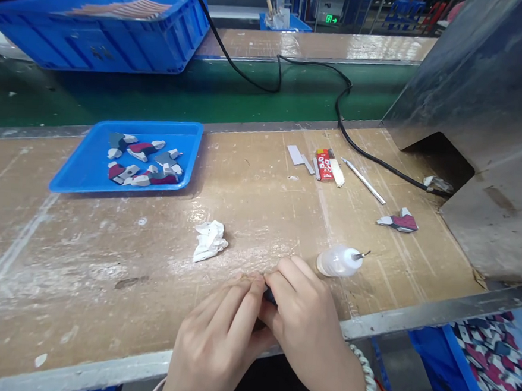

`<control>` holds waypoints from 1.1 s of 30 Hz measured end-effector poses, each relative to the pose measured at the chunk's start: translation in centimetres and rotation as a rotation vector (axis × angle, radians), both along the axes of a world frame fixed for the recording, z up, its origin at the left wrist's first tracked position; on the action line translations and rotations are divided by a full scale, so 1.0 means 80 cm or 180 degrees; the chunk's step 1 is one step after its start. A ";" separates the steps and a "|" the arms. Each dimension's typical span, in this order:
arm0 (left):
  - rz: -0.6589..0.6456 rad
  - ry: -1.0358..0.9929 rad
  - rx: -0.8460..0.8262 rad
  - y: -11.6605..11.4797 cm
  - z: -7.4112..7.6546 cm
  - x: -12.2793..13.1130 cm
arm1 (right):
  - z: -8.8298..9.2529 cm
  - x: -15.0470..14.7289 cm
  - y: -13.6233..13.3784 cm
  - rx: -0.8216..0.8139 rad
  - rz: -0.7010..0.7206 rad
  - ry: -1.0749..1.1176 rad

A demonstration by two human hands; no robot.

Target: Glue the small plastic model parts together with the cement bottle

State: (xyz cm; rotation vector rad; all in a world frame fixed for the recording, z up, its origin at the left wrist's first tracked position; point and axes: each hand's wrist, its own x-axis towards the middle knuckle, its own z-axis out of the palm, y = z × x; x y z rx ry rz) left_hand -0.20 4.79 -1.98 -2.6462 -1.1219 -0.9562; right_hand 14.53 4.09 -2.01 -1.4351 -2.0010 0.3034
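Note:
At the table's front edge, my left hand (pixel 222 330) and my right hand (pixel 303 314) meet, fingers pinched together. Between them shows a small dark piece (pixel 270 295), mostly hidden by the fingers. To the right of my right hand a translucent squeeze bottle (pixel 337 261) with a thin metal nozzle lies tipped on its side. A crumpled white tissue (pixel 210 240) lies beyond my left hand. Farther right is a small maroon, grey and white piece (pixel 400 221).
A blue tray (pixel 73 164) at left holds several similar coloured pieces. At the back right lie a red packet (pixel 324 165), a metal pen-like tool (pixel 364 182) and a black cable (pixel 371 157). A metal housing (pixel 481 115) stands right; a blue crate (pixel 119 45) sits behind.

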 end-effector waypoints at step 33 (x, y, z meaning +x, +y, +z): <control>-0.0034 0.0009 -0.0056 0.002 0.003 -0.002 | 0.001 0.000 0.005 -0.0176 -0.0203 0.0314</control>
